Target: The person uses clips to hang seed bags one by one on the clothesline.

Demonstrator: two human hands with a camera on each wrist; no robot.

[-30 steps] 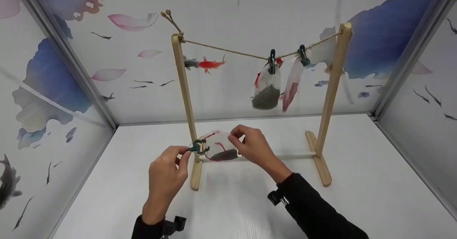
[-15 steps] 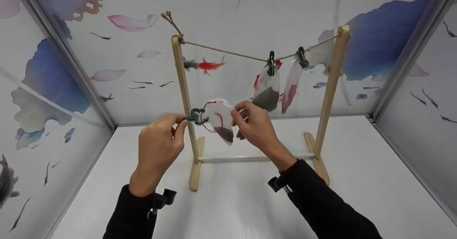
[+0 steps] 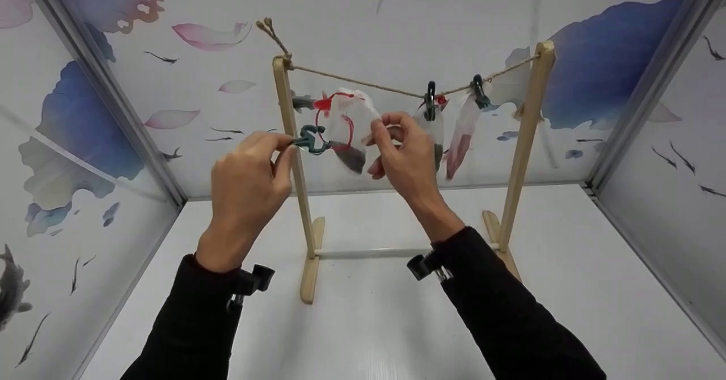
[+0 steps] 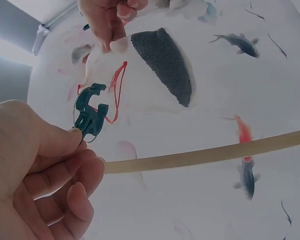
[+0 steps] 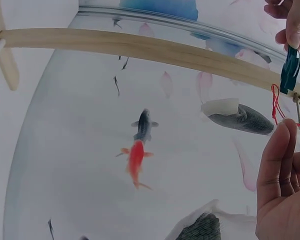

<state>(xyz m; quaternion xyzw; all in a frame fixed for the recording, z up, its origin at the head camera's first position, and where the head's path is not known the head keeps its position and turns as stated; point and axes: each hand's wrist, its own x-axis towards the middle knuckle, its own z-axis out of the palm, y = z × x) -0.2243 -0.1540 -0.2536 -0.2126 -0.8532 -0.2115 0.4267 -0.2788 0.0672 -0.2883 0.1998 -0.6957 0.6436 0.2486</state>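
Note:
My left hand (image 3: 249, 178) pinches the handles of a dark green clothespin (image 3: 309, 140) between thumb and forefinger. Its jaws gape in the left wrist view. Beside it, a sheer white drawstring pouch (image 3: 354, 108) with dark grains at the bottom hangs tilted from my right hand (image 3: 411, 159), whose thumb and fingers pinch its edge. A red cord (image 4: 119, 92) loops from the pouch near the clothespin's jaws. Pouch and clothespin are in the air, below the sagging rope (image 3: 357, 79). In the right wrist view the clothespin (image 5: 290, 70) appears edge-on.
The rope runs between a left wooden post (image 3: 286, 105) and a right wooden post (image 3: 530, 136). Two more pouches hang clipped on its right half: one (image 3: 432, 127) partly behind my right hand, another (image 3: 462, 133) nearer the post. A white crossbar (image 3: 368, 252) joins the stand's feet.
Both hands have risen from low near the crossbar to just under the rope, carrying the clothespin and the pouch. The pouch has tipped, its grains sliding toward the lower corner.

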